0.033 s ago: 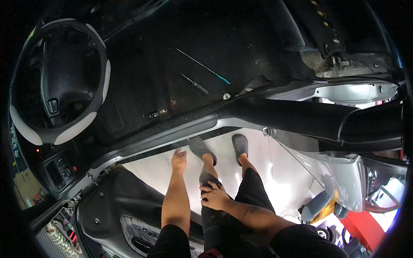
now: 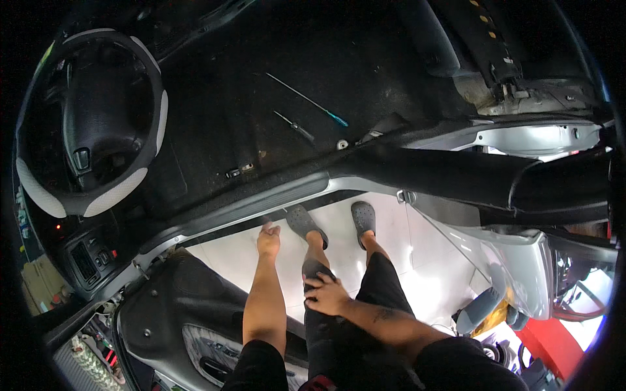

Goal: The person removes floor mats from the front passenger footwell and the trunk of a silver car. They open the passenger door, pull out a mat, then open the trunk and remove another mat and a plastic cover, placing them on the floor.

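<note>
L hand (image 2: 268, 240) by door sill (image 2: 261, 203), R hand (image 2: 328, 296) on L knee (image 2: 315, 268)

1 door sill, ctr; L hand just below, fingers curled. R hand relaxed, fingers spread. 2 clogs, ctr: L clog (image 2: 304, 223), R clog (image 2: 363, 217). 2 screwdrivers, upper ctr: teal-handled (image 2: 337, 119), dark-handled (image 2: 300, 130). Hands' pose approx same as earlier. Can't tell if L hand grips anything; small item (image 2: 238, 171) above sill unclear.

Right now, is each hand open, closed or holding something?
Left hand: partly curled; whether it holds anything cannot be told.
Right hand: open, resting on left knee.
</note>
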{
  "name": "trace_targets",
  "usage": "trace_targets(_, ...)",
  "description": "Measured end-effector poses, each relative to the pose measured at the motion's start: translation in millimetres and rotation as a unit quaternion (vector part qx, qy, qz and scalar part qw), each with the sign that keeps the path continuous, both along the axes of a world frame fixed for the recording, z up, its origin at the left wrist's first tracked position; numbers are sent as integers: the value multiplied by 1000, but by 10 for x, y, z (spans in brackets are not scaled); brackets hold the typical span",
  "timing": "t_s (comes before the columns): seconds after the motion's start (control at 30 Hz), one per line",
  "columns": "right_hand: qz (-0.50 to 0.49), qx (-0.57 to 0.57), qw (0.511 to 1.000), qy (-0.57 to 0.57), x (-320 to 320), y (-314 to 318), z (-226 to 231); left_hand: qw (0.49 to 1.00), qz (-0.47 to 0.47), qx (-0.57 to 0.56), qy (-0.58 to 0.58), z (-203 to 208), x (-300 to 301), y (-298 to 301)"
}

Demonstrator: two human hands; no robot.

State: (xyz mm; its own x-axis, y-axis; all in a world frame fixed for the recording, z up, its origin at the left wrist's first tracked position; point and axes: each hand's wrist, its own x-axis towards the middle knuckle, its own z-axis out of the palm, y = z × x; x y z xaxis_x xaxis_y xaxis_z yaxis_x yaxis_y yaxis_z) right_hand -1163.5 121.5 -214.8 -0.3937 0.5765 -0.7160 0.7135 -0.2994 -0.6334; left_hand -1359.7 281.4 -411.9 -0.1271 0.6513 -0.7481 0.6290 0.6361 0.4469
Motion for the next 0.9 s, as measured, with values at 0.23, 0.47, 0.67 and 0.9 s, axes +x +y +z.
trace_targets(0.23, -170, -75, 980, -68, 976, -94, -9, 998, 26, 54, -7, 439, -68, 280)
trace_targets(0.47, -257, -29, 958, -126, 1572, -311, 104, 997, -77, -15, 24, 700, 128, 163)
trace_targets(0.67, -141, 145, 972, -123, 1358, 112, -131, 940, -278, 93, 174, 793, 608, 170)
trace_targets(0.9, 26, 422, 870, -253, 1065, 1945, -1278, 851, -411, 277, 172, 318, 1104, 716)
